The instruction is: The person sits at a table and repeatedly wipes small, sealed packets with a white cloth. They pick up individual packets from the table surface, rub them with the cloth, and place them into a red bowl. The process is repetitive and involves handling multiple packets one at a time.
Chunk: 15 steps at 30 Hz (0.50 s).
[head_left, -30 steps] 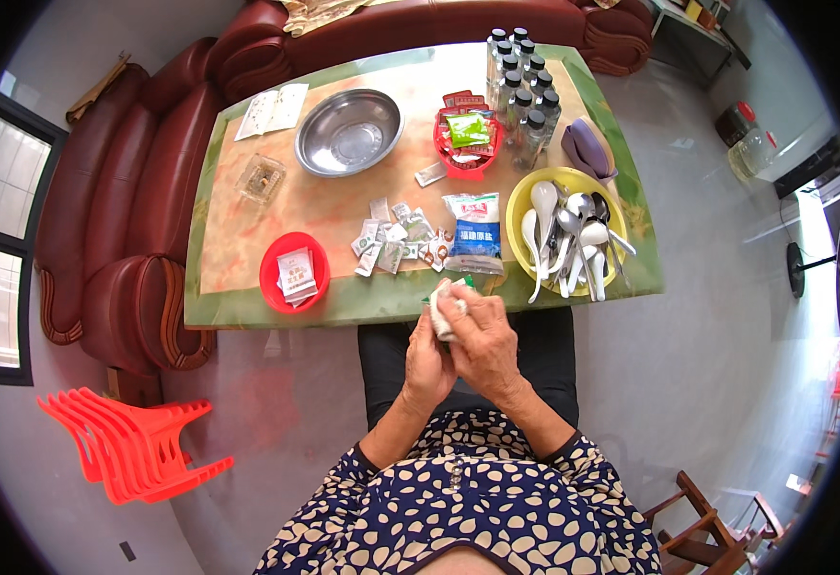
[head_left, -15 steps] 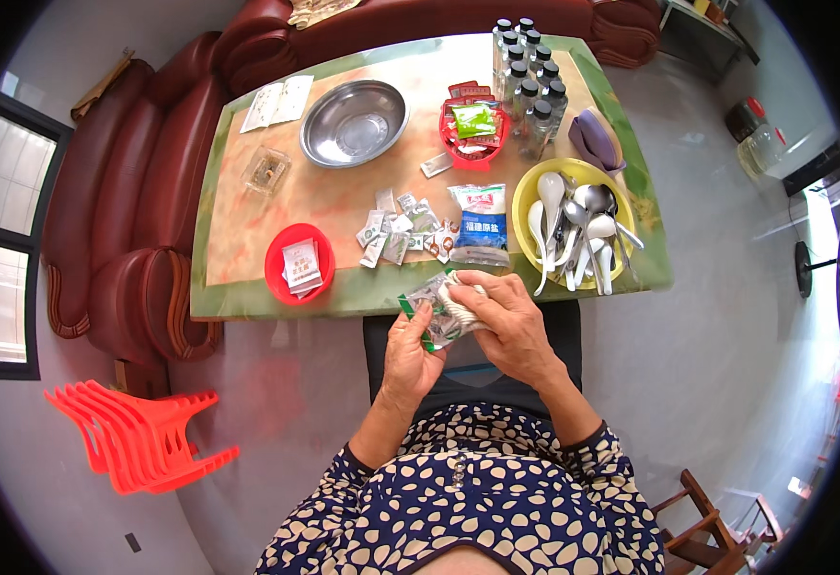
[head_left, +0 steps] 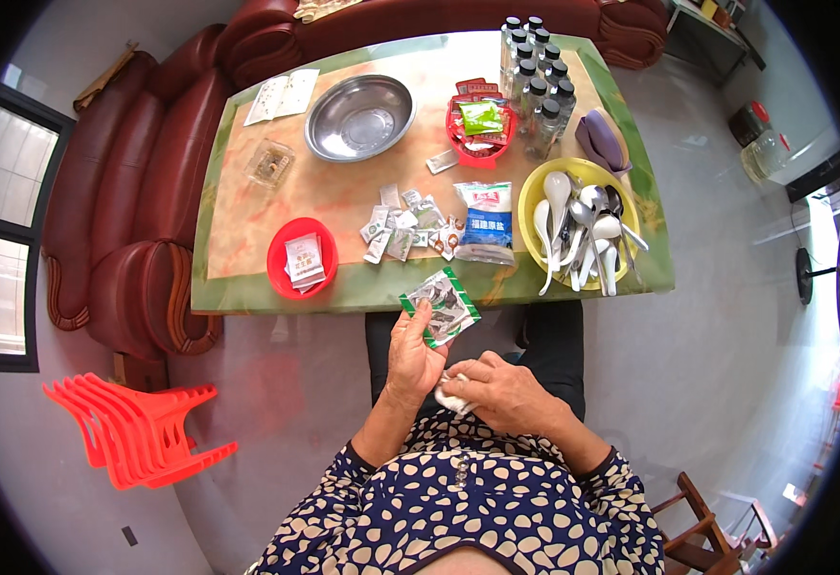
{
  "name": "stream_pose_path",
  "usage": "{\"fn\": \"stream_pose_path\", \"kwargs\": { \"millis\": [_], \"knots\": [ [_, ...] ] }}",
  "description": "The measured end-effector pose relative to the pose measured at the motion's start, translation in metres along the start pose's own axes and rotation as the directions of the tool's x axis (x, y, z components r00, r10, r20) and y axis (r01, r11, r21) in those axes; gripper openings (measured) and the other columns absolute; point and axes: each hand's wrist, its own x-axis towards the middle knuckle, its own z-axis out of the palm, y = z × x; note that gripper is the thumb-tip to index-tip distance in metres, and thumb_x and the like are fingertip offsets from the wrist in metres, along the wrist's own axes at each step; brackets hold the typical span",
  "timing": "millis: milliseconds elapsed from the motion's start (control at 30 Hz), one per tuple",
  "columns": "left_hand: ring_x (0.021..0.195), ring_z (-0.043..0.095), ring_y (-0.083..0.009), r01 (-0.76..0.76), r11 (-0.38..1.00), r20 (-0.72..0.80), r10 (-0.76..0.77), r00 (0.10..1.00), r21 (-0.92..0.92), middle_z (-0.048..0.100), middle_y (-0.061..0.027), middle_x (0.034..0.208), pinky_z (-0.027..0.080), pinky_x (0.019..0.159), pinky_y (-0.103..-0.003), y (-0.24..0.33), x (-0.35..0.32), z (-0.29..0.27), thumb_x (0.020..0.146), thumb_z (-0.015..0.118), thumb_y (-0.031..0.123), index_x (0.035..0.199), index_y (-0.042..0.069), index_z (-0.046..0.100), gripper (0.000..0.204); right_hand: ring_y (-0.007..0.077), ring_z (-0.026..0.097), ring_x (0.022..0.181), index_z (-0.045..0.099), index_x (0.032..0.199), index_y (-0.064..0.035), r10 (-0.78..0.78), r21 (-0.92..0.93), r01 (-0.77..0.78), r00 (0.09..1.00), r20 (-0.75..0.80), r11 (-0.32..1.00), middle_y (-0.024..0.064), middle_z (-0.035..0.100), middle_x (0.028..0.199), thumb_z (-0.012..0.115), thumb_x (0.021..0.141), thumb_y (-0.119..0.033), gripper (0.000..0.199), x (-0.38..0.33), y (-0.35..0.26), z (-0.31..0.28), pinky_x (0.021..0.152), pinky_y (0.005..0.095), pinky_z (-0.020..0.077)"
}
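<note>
My left hand (head_left: 414, 353) is closed on a flat, clear-fronted packet (head_left: 444, 309) with green edges, held just off the table's near edge with dark bits showing inside. Close to my lap, my right hand (head_left: 508, 391) grips a crumpled white cloth (head_left: 454, 395). Beyond the packet, a loose pile of small sachets (head_left: 402, 226) lies on the table. Beside that pile is a blue and white bag of white grains (head_left: 485, 225). A red bowl (head_left: 277, 276) holding white sachets sits near the front left edge.
On the table (head_left: 247, 216) stand a steel basin (head_left: 358, 117), a red basket (head_left: 478, 161) of packets, several black-capped bottles (head_left: 533, 96), a yellow bowl (head_left: 529, 196) of spoons and a purple case (head_left: 600, 142). A red plastic chair (head_left: 142, 431) is at left, a wooden chair (head_left: 698, 527) at lower right.
My right hand has come away from the packet and moved down toward my lap with the white cloth. The packet, still in my left hand, now shows its whole front.
</note>
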Motion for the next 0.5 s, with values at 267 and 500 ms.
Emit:
{"fn": "stream_pose_path", "kwargs": {
  "millis": [267,500],
  "knots": [
    [0.11,0.057,-0.0205,0.101,0.994,0.035,-0.099,0.994,-0.039,0.059,-0.0084,0.12,0.047,0.095,-0.04,-0.001,-0.008,0.019,0.102,0.037,0.025,0.126,0.005,0.048,0.033,0.0297,0.053,0.093,0.058,0.116,-0.0042,0.113,-0.197,-0.253,0.838,-0.534,0.947,0.0107,0.055,0.118,0.061,0.072,-0.004,0.044,0.048,0.02,-0.006,0.077,0.0349,0.0495],
    [0.11,0.058,-0.0249,0.174,0.984,0.114,-0.168,0.979,-0.045,0.059,-0.0128,0.119,0.045,0.098,-0.04,-0.006,-0.002,-0.016,0.102,0.032,0.036,0.129,0.002,0.046,0.045,0.0295,0.054,0.095,0.063,0.113,-0.0067,0.091,-0.129,-0.154,0.912,-0.4,0.98,0.0091,0.056,0.118,0.067,0.065,-0.001,0.048,0.027,0.004,0.021,0.078,0.0347,0.0502]
  ]
}}
